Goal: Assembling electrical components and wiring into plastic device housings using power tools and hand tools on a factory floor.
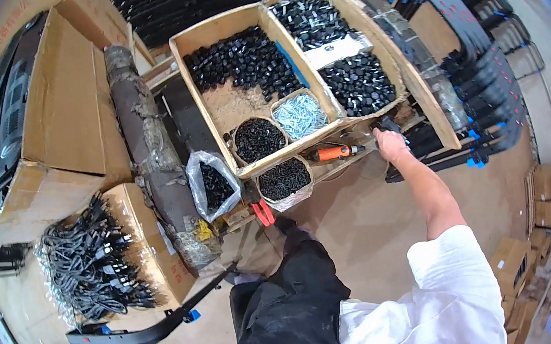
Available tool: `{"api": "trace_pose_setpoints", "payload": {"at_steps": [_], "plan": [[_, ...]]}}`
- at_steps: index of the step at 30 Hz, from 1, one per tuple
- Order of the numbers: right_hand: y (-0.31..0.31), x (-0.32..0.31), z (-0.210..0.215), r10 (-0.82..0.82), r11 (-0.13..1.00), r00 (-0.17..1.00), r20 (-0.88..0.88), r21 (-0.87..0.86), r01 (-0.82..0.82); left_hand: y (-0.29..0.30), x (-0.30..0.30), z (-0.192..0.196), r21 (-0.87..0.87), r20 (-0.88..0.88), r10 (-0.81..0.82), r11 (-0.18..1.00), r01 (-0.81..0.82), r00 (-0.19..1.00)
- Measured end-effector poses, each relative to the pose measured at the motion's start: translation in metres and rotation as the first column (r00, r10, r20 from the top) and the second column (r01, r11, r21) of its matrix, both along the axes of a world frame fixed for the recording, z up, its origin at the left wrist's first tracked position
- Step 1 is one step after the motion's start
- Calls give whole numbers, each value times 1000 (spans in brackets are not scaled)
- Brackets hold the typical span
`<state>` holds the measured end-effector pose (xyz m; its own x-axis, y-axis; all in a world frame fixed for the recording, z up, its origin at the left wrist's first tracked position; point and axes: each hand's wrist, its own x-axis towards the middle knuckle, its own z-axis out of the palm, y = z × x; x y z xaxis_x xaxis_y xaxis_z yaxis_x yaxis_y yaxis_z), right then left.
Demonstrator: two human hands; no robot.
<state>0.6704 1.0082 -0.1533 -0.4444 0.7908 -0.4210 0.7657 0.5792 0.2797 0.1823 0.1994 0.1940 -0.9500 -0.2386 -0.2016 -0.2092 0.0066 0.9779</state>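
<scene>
White sleeve point(450, 288) and black apron point(288, 305) nearest; right hand point(391, 144) reaches to the partitioned wooden tray point(225, 26).
Its grip cannot be told; it rests just beside the tray's right corner, near the orange-handled power tool point(333, 153). Left hand unseen.

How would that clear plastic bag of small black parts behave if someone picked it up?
The clear plastic bag would probably sag and change shape, since its thin film already slumps open. It likely feels heavy for its size, being part full of small black parts, which might spill from the open mouth.
</scene>
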Motion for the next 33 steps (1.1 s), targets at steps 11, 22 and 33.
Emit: {"api": "trace_pose_setpoints", "payload": {"at_steps": [11,22,33], "plan": [[-68,-63,24,282,896,946,-159,-308,-319,-56,136,-143,-127,234,531,847,-516,814],[-510,-436,296,311,233,135,-941,-62,-970,-143,202,-239,262,328,472,787,-559,819],[-690,-537,288,267,402,736,-622,-623,-672,-380,263,-323,44,511,559,742,-669,653]]}}
